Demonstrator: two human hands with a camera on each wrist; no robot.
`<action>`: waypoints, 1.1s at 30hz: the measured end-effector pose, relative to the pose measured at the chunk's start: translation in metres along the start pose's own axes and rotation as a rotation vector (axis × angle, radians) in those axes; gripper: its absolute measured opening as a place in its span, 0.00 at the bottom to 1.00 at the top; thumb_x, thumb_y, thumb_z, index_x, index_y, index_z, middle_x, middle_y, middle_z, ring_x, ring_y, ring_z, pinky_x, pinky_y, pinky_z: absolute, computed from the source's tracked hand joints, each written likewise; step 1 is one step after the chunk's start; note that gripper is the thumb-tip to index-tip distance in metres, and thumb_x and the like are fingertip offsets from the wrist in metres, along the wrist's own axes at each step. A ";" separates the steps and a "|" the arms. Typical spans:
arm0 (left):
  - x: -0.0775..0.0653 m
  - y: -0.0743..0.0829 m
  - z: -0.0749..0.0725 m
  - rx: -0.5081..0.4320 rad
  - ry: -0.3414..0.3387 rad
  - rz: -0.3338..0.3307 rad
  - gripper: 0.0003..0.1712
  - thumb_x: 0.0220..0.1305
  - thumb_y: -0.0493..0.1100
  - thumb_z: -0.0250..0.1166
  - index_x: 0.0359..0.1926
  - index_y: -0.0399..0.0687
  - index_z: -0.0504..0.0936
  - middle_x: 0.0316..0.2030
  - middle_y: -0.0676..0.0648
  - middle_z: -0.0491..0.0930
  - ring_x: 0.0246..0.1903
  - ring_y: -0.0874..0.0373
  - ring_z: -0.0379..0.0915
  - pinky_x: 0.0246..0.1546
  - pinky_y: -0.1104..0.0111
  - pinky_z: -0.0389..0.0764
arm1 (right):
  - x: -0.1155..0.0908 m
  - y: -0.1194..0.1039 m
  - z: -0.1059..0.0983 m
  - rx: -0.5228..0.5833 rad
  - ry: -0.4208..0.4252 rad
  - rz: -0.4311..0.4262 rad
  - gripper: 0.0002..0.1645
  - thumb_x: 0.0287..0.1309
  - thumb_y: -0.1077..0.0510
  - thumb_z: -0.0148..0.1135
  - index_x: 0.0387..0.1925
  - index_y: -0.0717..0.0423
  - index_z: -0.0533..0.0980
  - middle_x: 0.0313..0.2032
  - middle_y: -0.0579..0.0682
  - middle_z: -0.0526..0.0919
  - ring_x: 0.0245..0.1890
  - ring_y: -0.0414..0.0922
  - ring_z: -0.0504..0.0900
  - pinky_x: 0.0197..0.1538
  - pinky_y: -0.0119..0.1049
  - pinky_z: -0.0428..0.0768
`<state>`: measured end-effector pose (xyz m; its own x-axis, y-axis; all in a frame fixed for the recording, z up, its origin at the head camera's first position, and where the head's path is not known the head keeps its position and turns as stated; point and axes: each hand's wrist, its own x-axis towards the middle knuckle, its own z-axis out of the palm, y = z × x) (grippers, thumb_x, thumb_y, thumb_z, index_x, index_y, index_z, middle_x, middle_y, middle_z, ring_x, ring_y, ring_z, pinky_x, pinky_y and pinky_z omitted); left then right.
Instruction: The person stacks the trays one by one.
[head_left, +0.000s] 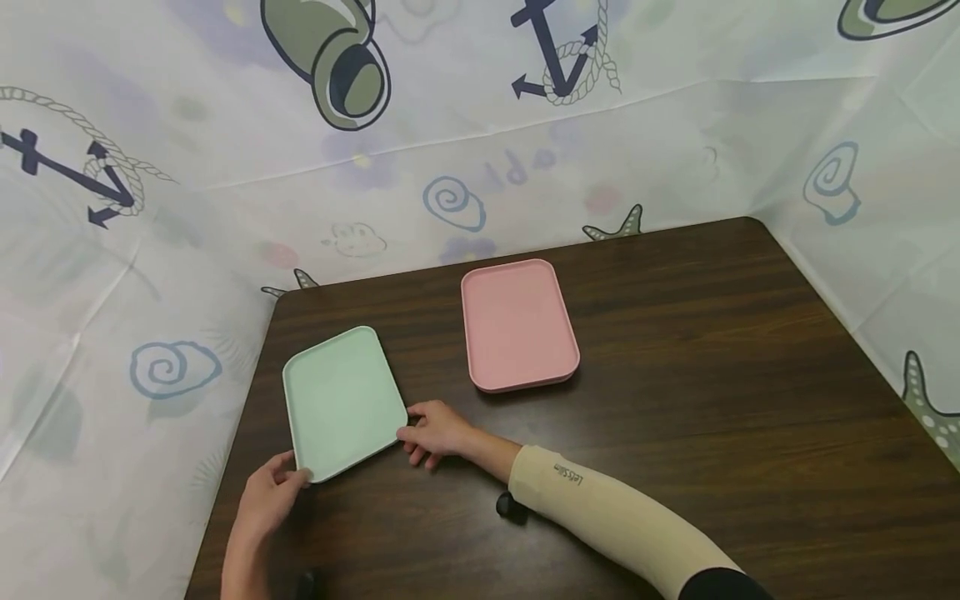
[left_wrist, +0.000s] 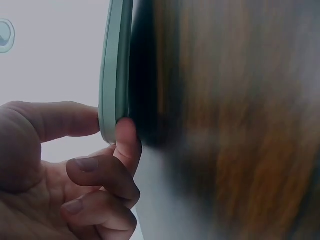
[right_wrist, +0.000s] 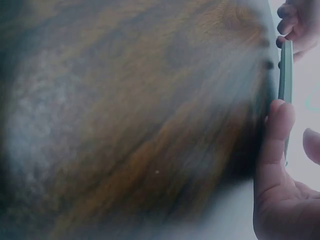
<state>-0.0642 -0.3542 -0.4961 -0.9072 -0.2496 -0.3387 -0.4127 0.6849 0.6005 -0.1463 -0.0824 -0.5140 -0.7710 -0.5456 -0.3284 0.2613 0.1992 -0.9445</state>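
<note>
A light green rectangular tray [head_left: 345, 404] with rounded corners and a low raised rim is at the left of the table. My left hand [head_left: 272, 493] pinches its near left corner. In the left wrist view the thumb [left_wrist: 70, 119] is on one face and a fingertip on the other, with the remaining fingers curled below. At the near right corner my right hand [head_left: 438, 431] holds the tray, thumb at the rim. The right wrist view has a finger [right_wrist: 276, 135] along the tray's underside. A dark gap shows between the tray edge [left_wrist: 112, 75] and the table.
A pink tray [head_left: 520, 325] of like shape lies at the back middle of the dark wood table [head_left: 697, 358]. A small black object [head_left: 512, 507] shows beside the right sleeve [head_left: 600, 508]. Patterned cloth [head_left: 450, 108] hangs behind and beside the table.
</note>
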 end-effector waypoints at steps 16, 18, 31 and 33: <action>-0.023 -0.003 0.022 -0.324 0.002 -0.029 0.29 0.73 0.39 0.55 0.69 0.31 0.60 0.31 0.48 0.80 0.19 0.62 0.60 0.24 0.69 0.65 | -0.001 0.001 -0.003 0.052 0.140 -0.091 0.11 0.61 0.68 0.60 0.45 0.67 0.74 0.25 0.57 0.83 0.21 0.50 0.85 0.17 0.34 0.78; -0.028 -0.002 0.024 -0.324 0.021 -0.033 0.28 0.73 0.40 0.55 0.68 0.31 0.61 0.31 0.48 0.81 0.22 0.63 0.64 0.27 0.70 0.66 | -0.003 0.001 -0.003 0.037 0.133 -0.099 0.11 0.61 0.67 0.60 0.46 0.67 0.74 0.24 0.55 0.83 0.20 0.47 0.85 0.18 0.35 0.78; -0.060 0.022 0.024 -0.274 0.176 -0.024 0.29 0.74 0.48 0.56 0.68 0.37 0.63 0.36 0.48 0.81 0.34 0.64 0.66 0.35 0.69 0.65 | -0.022 -0.010 -0.008 -0.029 0.172 -0.193 0.14 0.60 0.66 0.59 0.48 0.65 0.76 0.23 0.52 0.84 0.18 0.43 0.83 0.19 0.37 0.79; -0.061 0.028 0.023 -0.283 0.189 -0.001 0.29 0.74 0.47 0.56 0.68 0.38 0.64 0.35 0.48 0.81 0.35 0.65 0.67 0.36 0.70 0.66 | -0.024 -0.013 -0.010 -0.029 0.188 -0.211 0.14 0.60 0.66 0.59 0.48 0.64 0.76 0.23 0.53 0.84 0.18 0.43 0.83 0.20 0.39 0.80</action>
<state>-0.0180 -0.3045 -0.4752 -0.8950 -0.3910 -0.2148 -0.3959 0.4743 0.7863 -0.1370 -0.0638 -0.4933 -0.9014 -0.4176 -0.1142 0.0689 0.1219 -0.9901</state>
